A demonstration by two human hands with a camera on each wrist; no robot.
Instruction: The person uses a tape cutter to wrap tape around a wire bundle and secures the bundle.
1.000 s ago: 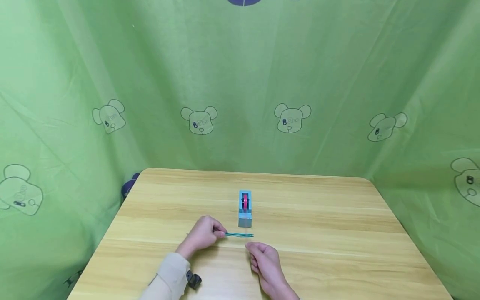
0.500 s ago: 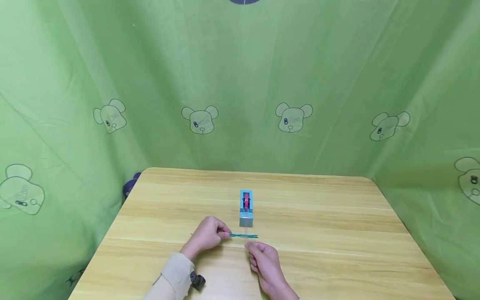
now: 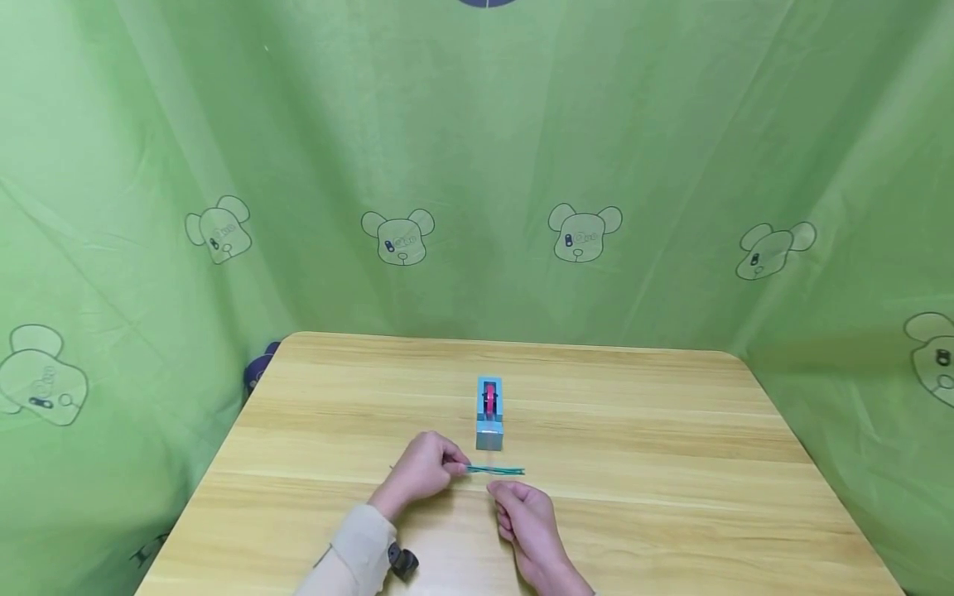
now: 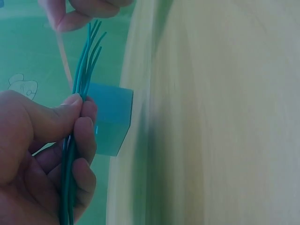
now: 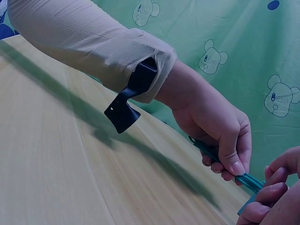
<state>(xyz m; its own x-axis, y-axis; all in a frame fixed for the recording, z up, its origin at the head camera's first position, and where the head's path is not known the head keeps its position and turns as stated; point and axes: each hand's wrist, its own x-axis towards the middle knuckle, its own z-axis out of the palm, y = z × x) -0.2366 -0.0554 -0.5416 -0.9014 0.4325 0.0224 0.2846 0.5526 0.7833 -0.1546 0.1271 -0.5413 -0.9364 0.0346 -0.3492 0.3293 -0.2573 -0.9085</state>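
My left hand grips a bundle of thin green wire-like strands, which points rightward in the head view. The loose ends of the strands fan out past my thumb in the left wrist view. A blue tape dispenser with a pink core stands just beyond the bundle. From it a narrow clear strip of tape stretches to my right hand, whose thumb and forefinger pinch its end. The strands lie close to the strip; whether they touch it I cannot tell.
The wooden table spreads around both hands. Green curtains with bear-head outlines hang behind it and at both sides. A black bracket is strapped at the left cuff and sticks out over the table.
My left hand has moved to the right with the green strands, so their ends now reach farther past the tape strip. The right hand has stayed nearly still, pinching the tape.
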